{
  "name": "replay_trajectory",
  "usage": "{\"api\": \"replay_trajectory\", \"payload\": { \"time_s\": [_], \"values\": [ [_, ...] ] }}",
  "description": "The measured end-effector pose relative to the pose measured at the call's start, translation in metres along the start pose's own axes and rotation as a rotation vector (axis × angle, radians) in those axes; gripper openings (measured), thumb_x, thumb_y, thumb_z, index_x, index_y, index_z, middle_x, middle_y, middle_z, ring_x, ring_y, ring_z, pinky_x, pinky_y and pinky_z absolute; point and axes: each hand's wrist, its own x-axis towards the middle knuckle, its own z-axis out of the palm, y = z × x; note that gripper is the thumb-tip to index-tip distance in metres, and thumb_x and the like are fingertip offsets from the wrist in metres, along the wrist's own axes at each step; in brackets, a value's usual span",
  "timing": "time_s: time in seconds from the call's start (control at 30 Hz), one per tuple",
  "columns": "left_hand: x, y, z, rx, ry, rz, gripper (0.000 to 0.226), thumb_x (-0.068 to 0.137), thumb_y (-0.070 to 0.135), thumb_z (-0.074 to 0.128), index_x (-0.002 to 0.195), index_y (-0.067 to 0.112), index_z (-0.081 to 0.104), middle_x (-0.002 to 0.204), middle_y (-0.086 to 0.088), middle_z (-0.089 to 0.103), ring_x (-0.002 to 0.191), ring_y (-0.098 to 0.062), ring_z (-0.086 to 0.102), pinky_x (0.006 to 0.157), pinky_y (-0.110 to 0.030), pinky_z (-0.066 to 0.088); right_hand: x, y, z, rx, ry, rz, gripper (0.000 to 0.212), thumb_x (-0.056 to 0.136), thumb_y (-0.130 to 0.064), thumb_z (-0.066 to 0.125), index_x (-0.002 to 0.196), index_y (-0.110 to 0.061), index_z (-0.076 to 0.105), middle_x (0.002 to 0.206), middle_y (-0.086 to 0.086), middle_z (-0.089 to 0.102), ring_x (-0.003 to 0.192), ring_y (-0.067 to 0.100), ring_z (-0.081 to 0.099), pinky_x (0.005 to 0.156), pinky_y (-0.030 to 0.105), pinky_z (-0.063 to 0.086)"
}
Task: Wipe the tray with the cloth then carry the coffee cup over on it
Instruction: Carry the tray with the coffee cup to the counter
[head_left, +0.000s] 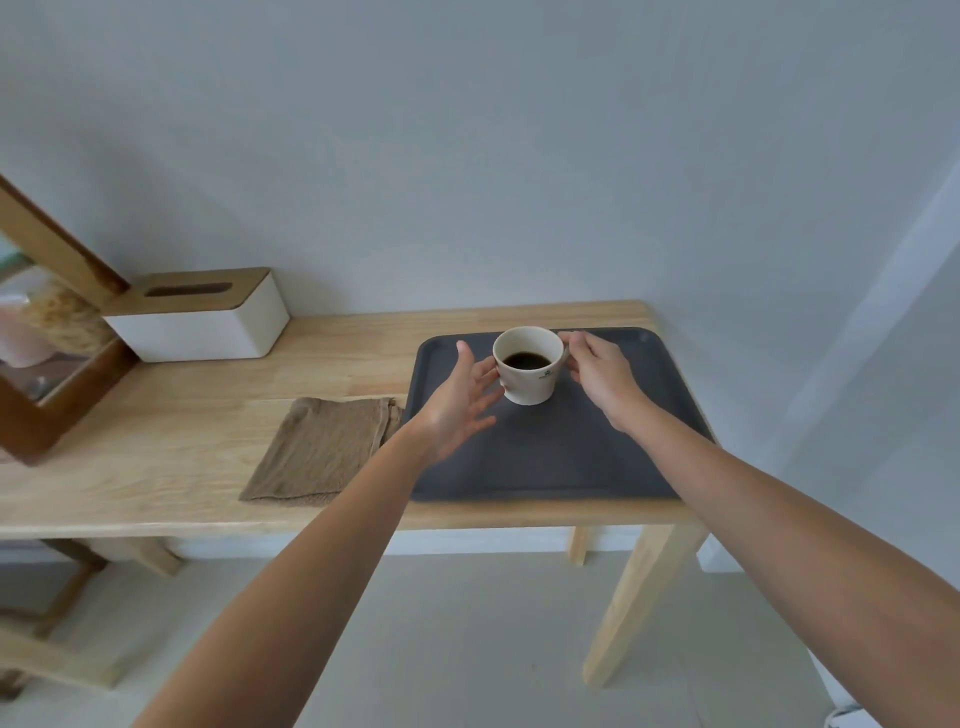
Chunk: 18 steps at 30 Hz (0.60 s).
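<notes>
Two hands flank the coffee cup (528, 365) standing on the tray (550, 457): right hand (597, 375) pinching its handle side, left hand (460, 400) spread wide against its wall; an uneven release could slop coffee onto the tray.

The coffee cup (528, 365) handle lies hidden behind the right hand (602, 375)

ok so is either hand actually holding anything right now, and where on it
The right hand grips the coffee cup at its right side, where the handle seems to be. The left hand is open, fingertips against the cup's left wall, steadying rather than gripping.
</notes>
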Motion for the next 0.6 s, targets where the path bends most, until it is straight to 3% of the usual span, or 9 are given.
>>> {"api": "replay_trajectory", "payload": {
  "time_s": [0.3,0.4,0.47,0.53,0.6],
  "values": [
    [-0.024,-0.008,-0.012,0.077,0.000,0.008,0.080,0.087,0.072,0.010,0.150,0.026,0.026,0.156,0.006,0.030,0.142,-0.016,0.033,0.115,-0.044,0.026,-0.016,0.003,0.007,0.039,-0.062,-0.019,0.032,0.093,-0.045,0.035,0.096,-0.051,0.066,0.117,-0.010,0.067,0.114,0.016,0.060,0.104,0.046,0.046],
    [-0.024,-0.009,-0.016,0.225,0.133,0.083,0.074,0.092,0.066,0.010,0.146,0.022,0.035,0.151,0.003,0.038,0.140,-0.015,0.035,0.115,-0.038,0.026,-0.029,-0.001,-0.004,-0.070,-0.022,-0.073,0.035,0.099,-0.041,0.031,0.114,-0.041,0.063,0.127,-0.005,0.063,0.122,0.018,0.055,0.107,0.041,0.042],
    [-0.021,-0.009,-0.021,0.396,0.286,0.189,0.069,0.094,0.063,0.015,0.139,0.019,0.045,0.144,0.002,0.046,0.135,-0.013,0.039,0.113,-0.035,0.027,-0.034,0.004,-0.018,-0.261,0.078,-0.134,0.037,0.102,-0.029,0.031,0.128,-0.022,0.057,0.126,0.001,0.063,0.123,0.020,0.053,0.102,0.031,0.039],
    [-0.015,-0.012,-0.032,0.682,0.444,0.271,0.058,0.097,0.054,0.022,0.128,0.015,0.051,0.135,-0.007,0.051,0.128,-0.017,0.043,0.109,-0.040,0.031,-0.033,0.017,-0.036,-0.476,0.174,-0.166,0.037,0.101,-0.017,0.035,0.133,-0.011,0.052,0.129,0.013,0.060,0.128,0.030,0.048,0.101,0.034,0.036],
    [-0.004,-0.020,-0.049,1.005,0.526,0.170,0.056,0.100,0.046,0.025,0.144,0.013,0.034,0.152,-0.015,0.030,0.144,-0.027,0.023,0.116,-0.049,0.019,-0.031,0.034,-0.053,-0.678,0.169,-0.110,0.040,0.100,-0.011,0.036,0.138,-0.006,0.044,0.147,0.017,0.043,0.142,0.034,0.028,0.114,0.042,0.025]
  ]
}}
